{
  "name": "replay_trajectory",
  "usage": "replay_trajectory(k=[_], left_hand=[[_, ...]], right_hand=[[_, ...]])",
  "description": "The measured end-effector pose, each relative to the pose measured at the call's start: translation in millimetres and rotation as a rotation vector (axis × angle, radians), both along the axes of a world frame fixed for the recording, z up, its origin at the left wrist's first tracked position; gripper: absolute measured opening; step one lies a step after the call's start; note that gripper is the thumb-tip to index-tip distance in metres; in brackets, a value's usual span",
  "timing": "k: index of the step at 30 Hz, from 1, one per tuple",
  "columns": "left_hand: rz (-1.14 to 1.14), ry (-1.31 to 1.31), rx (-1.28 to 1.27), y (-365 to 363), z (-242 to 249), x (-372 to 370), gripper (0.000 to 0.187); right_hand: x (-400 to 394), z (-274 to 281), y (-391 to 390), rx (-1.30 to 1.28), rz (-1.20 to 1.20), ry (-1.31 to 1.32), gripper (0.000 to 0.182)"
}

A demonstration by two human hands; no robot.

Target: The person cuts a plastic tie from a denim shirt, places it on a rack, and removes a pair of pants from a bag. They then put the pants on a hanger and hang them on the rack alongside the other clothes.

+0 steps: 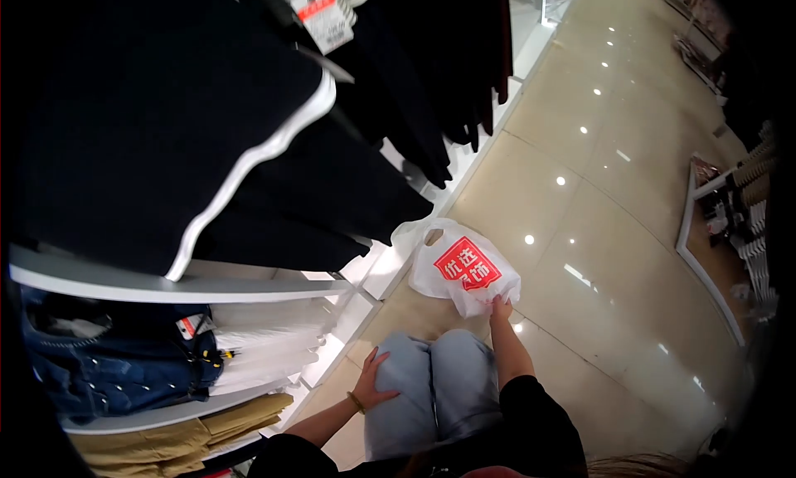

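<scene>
My left hand (pixel 377 382) rests on the left knee of my light blue jeans (pixel 466 374), its fingers apart and nothing in it. A yellowish bracelet (pixel 356 402) circles that wrist. Beyond my knees, my right hand (pixel 502 305) has its fingers closed on the lower right edge of a white plastic bag (pixel 431 271). The bag bears a red label with white characters, and its handle loop points toward the upper left. What the bag contains is hidden.
Dark garments (pixel 332 188) with price tags hang at the upper left. Beneath them, a white shelf (pixel 207 291) holds folded jeans (pixel 124 370) and tan trousers (pixel 191 436). Glossy tiled floor (pixel 580 254) extends right, toward another display stand (pixel 705 271).
</scene>
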State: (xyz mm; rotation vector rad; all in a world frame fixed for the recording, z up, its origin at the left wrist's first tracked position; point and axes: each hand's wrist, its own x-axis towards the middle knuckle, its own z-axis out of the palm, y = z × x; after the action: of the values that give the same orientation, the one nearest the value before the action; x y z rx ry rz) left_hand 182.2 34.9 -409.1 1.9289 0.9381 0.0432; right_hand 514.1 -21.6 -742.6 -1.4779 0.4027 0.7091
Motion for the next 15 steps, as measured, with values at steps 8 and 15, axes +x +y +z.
replay_trajectory(k=[8, 15], left_hand=[[-0.082, 0.792, -0.352, -42, 93, 8, 0.104], [-0.579, 0.472, -0.733, 20, 226, 105, 0.067]], right_hand=[[38, 277, -136, 0.046, -0.153, 0.348, 0.046], [92, 538, -126, 0.446, -0.204, 0.327, 0.041]])
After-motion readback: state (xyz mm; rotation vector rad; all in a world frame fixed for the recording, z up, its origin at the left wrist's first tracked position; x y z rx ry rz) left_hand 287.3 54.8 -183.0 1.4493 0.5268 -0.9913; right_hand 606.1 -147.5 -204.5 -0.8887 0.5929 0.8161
